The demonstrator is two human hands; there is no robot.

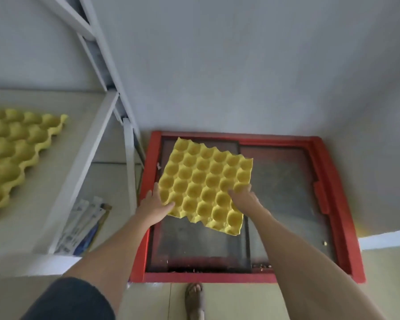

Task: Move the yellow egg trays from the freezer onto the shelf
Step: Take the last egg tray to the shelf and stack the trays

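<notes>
A yellow egg tray (203, 181) is over the glass lid of the red-framed freezer (333, 181), turned at an angle. My left hand (154, 204) grips its near-left edge, thumb on top. My right hand (246, 199) holds its near-right part, fingers curled into the cups. Whether the tray rests on the lid or is lifted off it, I cannot tell. On the white shelf (79, 162) at the left lies another yellow egg tray (12, 153), partly cut off by the frame edge.
The shelf's white metal uprights (116, 72) rise between shelf and freezer. Long packets (83, 225) lie on a lower level under the shelf. A grey wall stands behind the freezer. My sandalled foot (195, 301) is on the floor in front of it.
</notes>
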